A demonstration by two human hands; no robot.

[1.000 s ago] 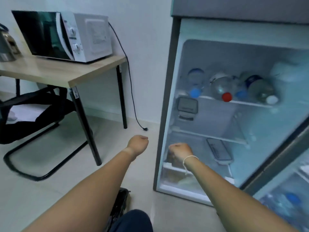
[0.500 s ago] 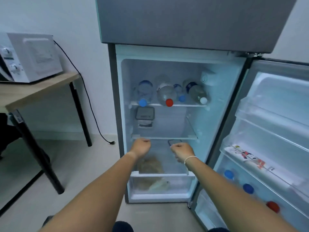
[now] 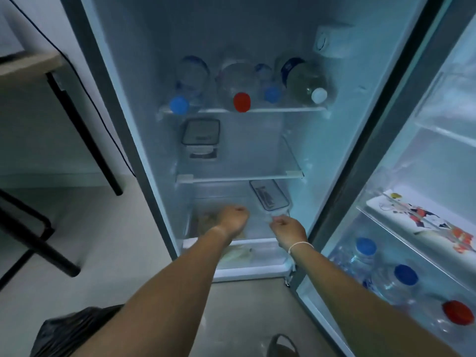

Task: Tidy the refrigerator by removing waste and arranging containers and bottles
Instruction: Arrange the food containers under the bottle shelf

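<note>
The refrigerator stands open. Several clear bottles lie on the top shelf with blue, red and white caps facing me. A dark-rimmed container sits on the middle shelf, and a flat lidded container lies on the low shelf. My left hand is curled into a fist over a brownish bundle on that low shelf. My right hand is closed just below the flat container, with something pale and clear at its fingertips; whether it holds it is unclear.
The open door on the right holds bottles with blue and red caps and a printed carton. A crisper drawer sits at the bottom. A black bag lies at lower left, and a table leg stands to the left.
I have moved closer to the fridge and look lower. Both hands have gone from in front of the shelves into the low shelf space.
</note>
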